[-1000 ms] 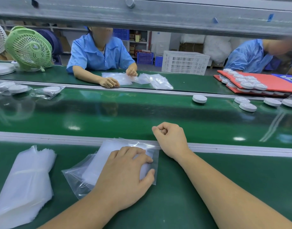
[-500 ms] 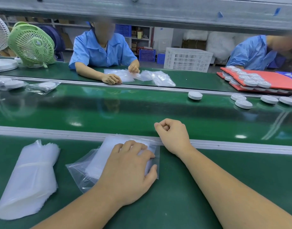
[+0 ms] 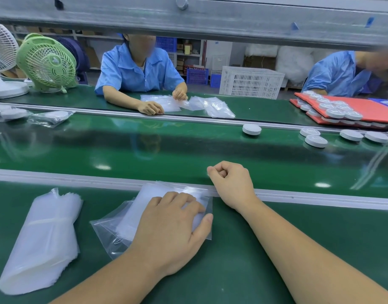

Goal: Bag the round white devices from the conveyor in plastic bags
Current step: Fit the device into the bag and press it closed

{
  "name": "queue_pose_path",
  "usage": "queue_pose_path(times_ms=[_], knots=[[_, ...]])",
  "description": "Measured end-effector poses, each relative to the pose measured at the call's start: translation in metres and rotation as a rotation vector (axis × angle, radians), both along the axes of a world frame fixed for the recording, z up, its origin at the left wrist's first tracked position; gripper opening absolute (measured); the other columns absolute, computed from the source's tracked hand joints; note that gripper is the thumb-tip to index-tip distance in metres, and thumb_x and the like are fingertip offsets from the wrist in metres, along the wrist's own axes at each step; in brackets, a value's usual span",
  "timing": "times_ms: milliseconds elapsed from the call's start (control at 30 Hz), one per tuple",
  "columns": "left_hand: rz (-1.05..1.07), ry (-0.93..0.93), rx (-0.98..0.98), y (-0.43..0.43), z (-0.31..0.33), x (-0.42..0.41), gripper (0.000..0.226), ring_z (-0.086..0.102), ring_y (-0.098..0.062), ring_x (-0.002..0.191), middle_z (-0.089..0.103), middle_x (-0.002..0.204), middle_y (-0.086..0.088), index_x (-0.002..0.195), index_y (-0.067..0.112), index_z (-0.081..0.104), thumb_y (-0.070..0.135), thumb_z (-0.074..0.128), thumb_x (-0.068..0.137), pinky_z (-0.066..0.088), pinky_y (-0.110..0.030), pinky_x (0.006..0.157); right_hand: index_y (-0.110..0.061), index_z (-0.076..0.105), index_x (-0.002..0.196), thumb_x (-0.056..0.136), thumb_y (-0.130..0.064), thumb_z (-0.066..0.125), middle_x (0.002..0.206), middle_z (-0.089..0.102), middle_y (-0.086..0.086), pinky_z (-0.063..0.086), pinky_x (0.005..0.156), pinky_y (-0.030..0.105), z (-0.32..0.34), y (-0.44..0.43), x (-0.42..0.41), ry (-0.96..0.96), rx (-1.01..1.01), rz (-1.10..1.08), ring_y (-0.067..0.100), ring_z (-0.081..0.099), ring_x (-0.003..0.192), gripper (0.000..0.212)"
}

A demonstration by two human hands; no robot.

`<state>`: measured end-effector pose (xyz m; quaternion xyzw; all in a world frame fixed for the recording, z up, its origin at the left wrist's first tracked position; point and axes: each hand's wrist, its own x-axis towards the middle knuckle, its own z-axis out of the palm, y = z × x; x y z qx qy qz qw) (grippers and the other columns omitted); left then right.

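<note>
Nearest, a left hand [image 3: 166,233] presses flat fingers [image 3: 177,200] on plastic bags [image 3: 131,218] whose long axis slants toward the conveyor [image 3: 166,154]; the right hand [image 3: 232,183], fingers curled on nothing, rests at its rail. Beyond, round white devices [image 3: 251,129] lie flat, far right.

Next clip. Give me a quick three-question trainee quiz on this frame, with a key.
1. True or false: the left hand lies flat on the bags.
2. The right hand is: A) holding a device, B) a fist holding nothing, C) pinching a bag.
3. Fill in: the loose devices on the belt lie to the wearer's ___.
Key: 1 true; 2 B; 3 right.
</note>
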<state>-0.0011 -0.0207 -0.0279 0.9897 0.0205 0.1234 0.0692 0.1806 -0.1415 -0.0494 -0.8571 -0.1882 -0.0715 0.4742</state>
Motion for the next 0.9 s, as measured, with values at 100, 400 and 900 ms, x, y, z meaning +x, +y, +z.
queue_pose_path(times_ms=[100, 400, 900], knots=[[-0.003, -0.024, -0.041, 0.0019, -0.0014, 0.0007, 0.072, 0.037, -0.003, 0.125, 0.047, 0.13, 0.027, 0.123, 0.045, 0.055, 0.067, -0.005, 0.088, 0.03, -0.03, 0.104, -0.024, 0.065, 0.068, 0.093, -0.041, 0.065, 0.049, 0.051, -0.013, 0.039, 0.056, 0.023, 0.0003, 0.0007, -0.0001, 0.002, 0.003, 0.001, 0.004, 0.047, 0.049, 0.03], [-0.003, -0.018, -0.04, 0.0031, -0.0058, 0.0018, 0.061, 0.039, -0.004, 0.122, 0.048, 0.125, 0.027, 0.118, 0.045, 0.057, 0.069, 0.011, 0.088, 0.031, -0.03, 0.103, -0.023, 0.066, 0.068, 0.093, -0.039, 0.065, 0.05, 0.051, -0.012, 0.039, 0.056, 0.023, 0.0014, 0.0002, -0.0019, -0.001, 0.002, 0.003, 0.005, 0.047, 0.05, 0.03], [-0.002, -0.031, -0.045, 0.0042, -0.0089, 0.0044, 0.055, 0.039, -0.005, 0.122, 0.047, 0.126, 0.027, 0.118, 0.045, 0.057, 0.069, 0.02, 0.085, 0.031, -0.031, 0.104, -0.023, 0.065, 0.068, 0.094, -0.038, 0.064, 0.049, 0.049, -0.012, 0.04, 0.057, 0.024, 0.005, 0.0003, -0.0042, 0.001, -0.006, 0.01, 0.005, 0.045, 0.05, 0.03]])
